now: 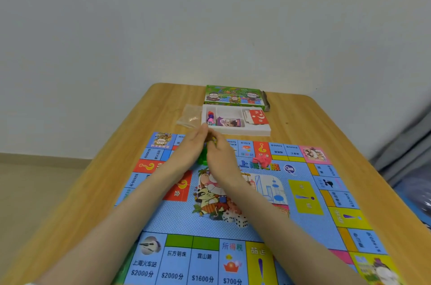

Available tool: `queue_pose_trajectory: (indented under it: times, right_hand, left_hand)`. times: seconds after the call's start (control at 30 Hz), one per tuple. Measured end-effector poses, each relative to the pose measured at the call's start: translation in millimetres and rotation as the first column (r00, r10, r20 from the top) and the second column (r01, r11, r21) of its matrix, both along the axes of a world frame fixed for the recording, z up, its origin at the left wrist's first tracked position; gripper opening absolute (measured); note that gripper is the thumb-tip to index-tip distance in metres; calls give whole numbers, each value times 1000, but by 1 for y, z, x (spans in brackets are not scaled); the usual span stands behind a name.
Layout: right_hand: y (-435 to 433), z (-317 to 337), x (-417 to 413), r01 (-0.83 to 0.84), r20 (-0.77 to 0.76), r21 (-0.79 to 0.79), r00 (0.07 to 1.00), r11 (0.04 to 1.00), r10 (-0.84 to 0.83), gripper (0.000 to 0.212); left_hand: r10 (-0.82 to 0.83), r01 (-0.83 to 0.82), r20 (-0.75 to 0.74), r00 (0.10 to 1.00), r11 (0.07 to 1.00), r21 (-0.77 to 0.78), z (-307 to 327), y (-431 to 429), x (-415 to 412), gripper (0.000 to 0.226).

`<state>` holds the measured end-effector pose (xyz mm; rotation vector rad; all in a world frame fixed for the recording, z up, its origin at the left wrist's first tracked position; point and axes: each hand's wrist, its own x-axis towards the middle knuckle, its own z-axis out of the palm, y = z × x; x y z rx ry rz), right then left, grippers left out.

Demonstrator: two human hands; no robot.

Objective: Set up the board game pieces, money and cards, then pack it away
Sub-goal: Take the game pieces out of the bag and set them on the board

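A wooden bench (303,121) is seen from above, and a colourful game board (177,219) is laid flat on it, printed with streets, prices and cartoon figures. Both forearms are stretched over the board, and the two hands are brought together above its far edge. The left hand (190,147) is held with its fingers straight and pressed together, pointing toward the far side; its thumb is hidden. The right hand (221,159) is set against it with its fingers bent toward the left palm, where something small and yellowish (213,142) is glimpsed; whether it is pinched cannot be told. Green plastic pieces (202,157) are seen just below, between the two hands. A small heap of pink pieces (262,159) is left on the board to the right of the hands.

Just beyond the board a white tray (242,132) is placed; coloured pawns (210,117) are kept in its left compartment, purple cards (229,122) in the middle and red cards (257,118) at the right. A clear plastic bag (190,115) is laid beside the tray's left side, and the green box (234,96) is set behind it.
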<state>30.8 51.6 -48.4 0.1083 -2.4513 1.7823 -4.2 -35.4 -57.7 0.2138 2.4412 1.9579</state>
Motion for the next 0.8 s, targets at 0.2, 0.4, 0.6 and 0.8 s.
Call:
queue_pose_trajectory:
  times: [0.2, 0.4, 0.6, 0.8]
  right_hand:
    - [19, 7, -10, -44, 88, -17, 995, 999, 45, 36]
    - [57, 14, -6, -304, 128, 521, 952, 797, 279, 83]
    - [55, 6, -18, -340, 158, 559, 939, 756, 305, 87]
    - [47, 11, -23, -280, 96, 579, 956, 766, 277, 75]
  left_hand:
    - [-173, 173, 43, 984, 985, -8, 4, -18, -3, 33]
    - [-353, 348, 82, 932, 810, -472, 14, -52, -8, 76]
    - [-321, 263, 31, 947, 714, -648, 14, -51, -5, 71]
    - [-289, 208, -43, 956, 779, -592, 12, -46, -5, 58]
